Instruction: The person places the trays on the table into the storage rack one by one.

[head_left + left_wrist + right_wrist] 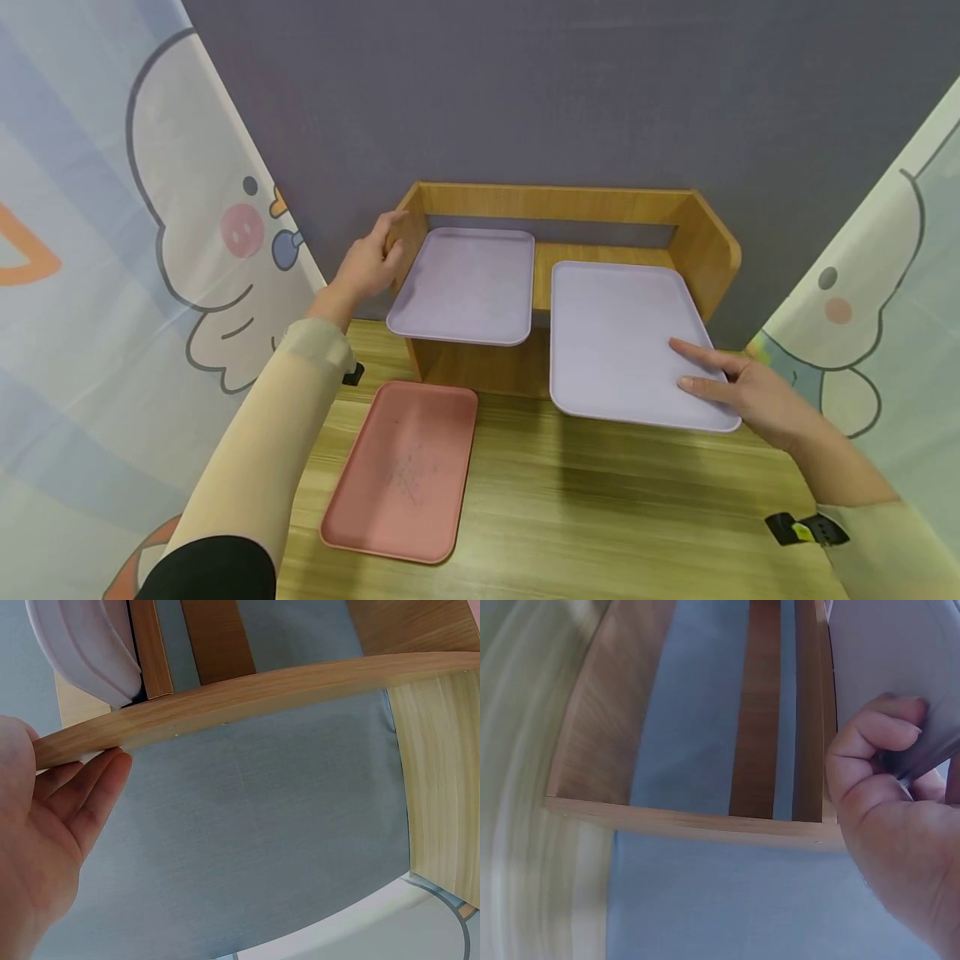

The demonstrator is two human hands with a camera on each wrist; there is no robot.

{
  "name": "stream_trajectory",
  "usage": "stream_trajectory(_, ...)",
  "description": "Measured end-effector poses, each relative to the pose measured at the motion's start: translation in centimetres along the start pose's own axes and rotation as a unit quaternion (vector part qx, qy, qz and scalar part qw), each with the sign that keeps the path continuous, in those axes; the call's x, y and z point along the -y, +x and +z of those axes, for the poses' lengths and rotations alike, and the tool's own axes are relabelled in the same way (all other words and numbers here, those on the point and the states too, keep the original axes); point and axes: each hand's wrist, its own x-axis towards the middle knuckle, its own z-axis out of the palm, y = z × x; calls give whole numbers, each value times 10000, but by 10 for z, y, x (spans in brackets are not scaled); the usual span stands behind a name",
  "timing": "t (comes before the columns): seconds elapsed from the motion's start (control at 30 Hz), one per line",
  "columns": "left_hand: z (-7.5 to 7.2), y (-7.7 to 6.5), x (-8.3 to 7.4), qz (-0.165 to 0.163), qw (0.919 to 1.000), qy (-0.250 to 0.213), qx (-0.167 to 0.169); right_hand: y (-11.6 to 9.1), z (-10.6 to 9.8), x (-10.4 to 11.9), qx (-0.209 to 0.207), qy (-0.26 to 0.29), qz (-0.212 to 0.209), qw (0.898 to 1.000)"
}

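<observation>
My left hand [369,265] grips the left side panel of a small wooden shelf [555,202]; in the left wrist view the fingers lie along one face of the panel [225,697], the thumb side on the other. With my right hand [757,396] I hold a lavender tray [622,350] by its near right corner, thumb and index finger on top, other fingers curled beneath it. This tray overhangs the shelf's front and tilts toward me. A second lavender tray [468,283] lies on the shelf's upper board at the left, its front edge jutting out.
A pink tray [405,475] with grey marks lies on the wood-grain table [570,533], in front of the shelf's left part. Behind the shelf stands a dark grey panel [555,92]. Cartoon-printed curtains [75,400] hang at both sides.
</observation>
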Motion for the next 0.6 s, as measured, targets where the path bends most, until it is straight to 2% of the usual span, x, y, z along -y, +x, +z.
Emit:
stream_trajectory(0.3,0,0,0,10,10000,-41,-3,32,-19,11,-45,-117,359,9993)
stream_trajectory(0.6,0,0,1,15,10000,-56,-15,50,-24,18,-282,-22,747,9968)
